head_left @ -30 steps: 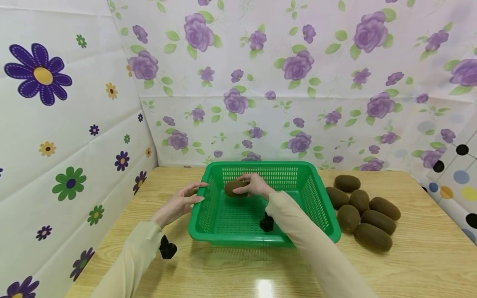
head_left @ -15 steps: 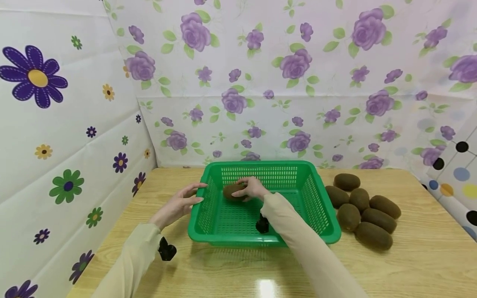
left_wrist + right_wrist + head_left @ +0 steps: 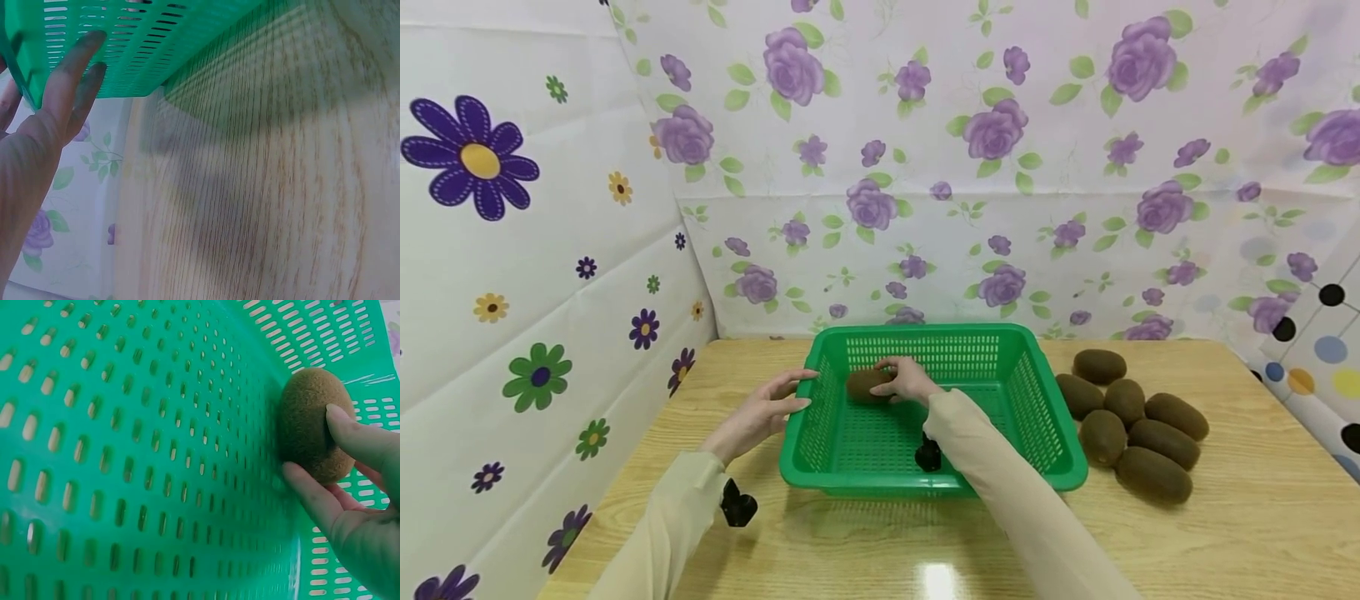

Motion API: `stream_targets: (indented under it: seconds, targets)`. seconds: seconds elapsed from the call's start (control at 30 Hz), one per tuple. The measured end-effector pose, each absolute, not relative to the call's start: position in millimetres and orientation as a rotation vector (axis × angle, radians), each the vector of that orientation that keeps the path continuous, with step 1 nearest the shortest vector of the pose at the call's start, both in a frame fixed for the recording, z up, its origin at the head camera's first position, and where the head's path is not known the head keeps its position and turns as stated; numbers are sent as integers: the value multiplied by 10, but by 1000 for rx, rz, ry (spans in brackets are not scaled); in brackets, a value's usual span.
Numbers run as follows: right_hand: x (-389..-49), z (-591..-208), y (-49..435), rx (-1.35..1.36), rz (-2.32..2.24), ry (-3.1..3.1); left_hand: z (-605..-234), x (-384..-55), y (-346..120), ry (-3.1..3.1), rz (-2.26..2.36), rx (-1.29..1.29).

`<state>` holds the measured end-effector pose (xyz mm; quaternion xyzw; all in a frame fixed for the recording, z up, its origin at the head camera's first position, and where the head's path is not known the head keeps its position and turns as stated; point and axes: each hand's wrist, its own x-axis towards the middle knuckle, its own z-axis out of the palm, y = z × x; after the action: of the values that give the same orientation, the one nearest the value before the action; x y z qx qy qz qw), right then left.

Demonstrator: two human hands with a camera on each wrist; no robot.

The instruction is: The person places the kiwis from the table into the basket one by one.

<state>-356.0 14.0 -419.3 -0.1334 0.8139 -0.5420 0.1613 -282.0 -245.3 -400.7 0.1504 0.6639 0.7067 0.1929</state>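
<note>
Pinching a kiwi (image 3: 307,415) between the thumb and fingers of the right hand (image 3: 912,382), inside the green basket (image 3: 880,481), close to its back-left corner! Touching the basket's left edge with the left hand (image 3: 765,412), spread-fingered. On past the right edge, to seven more kiwis (image 3: 1124,402) bunched on the desk (image 3: 1225,542).

From my head the light looks bright and even, falling from above onto the table (image 3: 1262,517); a white patch of glare sits on its near side, in front of the basket (image 3: 925,482), which throws a green reflection there. Soft shadow lies under my left hand (image 3: 760,415), toward the table's left edge. At my left wrist the picture turns hazy, with a blurred grey shadow and darkened fingertips (image 3: 92,41). My right wrist's picture is dimmer and bluish, the kiwi (image 3: 303,428) shaded across its middle.
</note>
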Motion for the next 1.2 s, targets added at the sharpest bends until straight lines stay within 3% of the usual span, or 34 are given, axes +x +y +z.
stream_targets:
  seconds: [0.33,0.63,1.2]
  targets:
    - [-3547,-4044,221,-399,-1447,2442,-4014,-2833,-2426,1845,1985,437]
    - [-3501,-3659,431,-498,-1427,2416,-4006,-2815,-2449,1859,1970,433]
    - [-3394,-2914,1307,-631,-1547,2447,-4005,-2821,-2451,1852,1973,432]
